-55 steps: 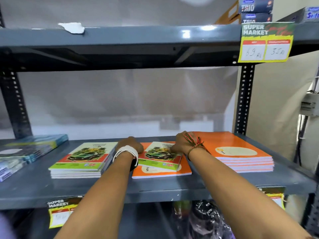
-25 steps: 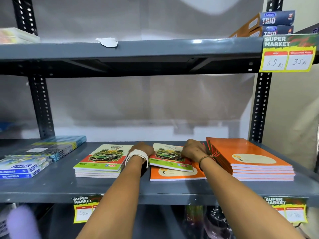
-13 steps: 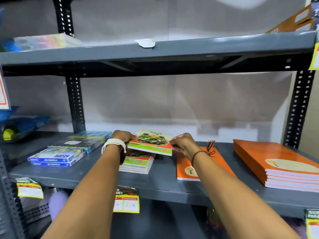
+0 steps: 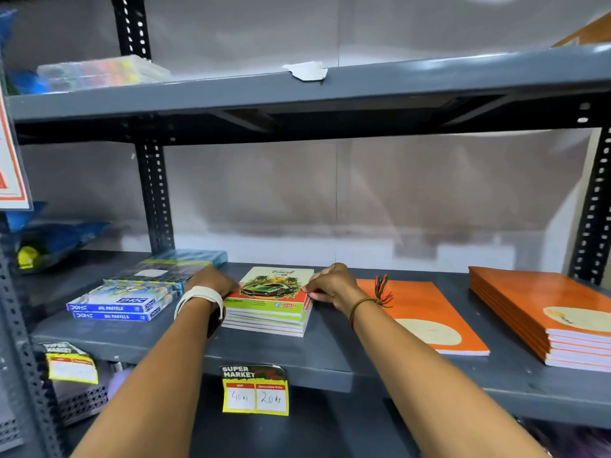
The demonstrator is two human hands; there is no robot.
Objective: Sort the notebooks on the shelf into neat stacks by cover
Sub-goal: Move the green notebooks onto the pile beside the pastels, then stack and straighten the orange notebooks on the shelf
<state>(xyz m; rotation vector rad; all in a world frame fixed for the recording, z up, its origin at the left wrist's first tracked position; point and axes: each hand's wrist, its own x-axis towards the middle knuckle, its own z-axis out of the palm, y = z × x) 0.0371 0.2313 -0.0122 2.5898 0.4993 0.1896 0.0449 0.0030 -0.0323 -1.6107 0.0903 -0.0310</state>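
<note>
On the grey shelf (image 4: pixel 330 361) sits a stack of car notebooks (image 4: pixel 269 309). The left hand (image 4: pixel 211 282) presses flat on its left side. The right hand (image 4: pixel 330 285) pinches the right edge of the top book. One orange notebook (image 4: pixel 423 312) lies just beside, and an orange stack (image 4: pixel 545 312) sits farther right.

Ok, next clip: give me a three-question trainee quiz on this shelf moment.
1. True or false: the car-cover notebook stack has a hand at each side.
2. Which lies nearest the right hand? A) oil pastels boxes B) single orange notebook C) tall orange stack
3. Fill in: the left hand touches the stack's ___ edge.

Key: 1 true; 2 B; 3 left.
</note>
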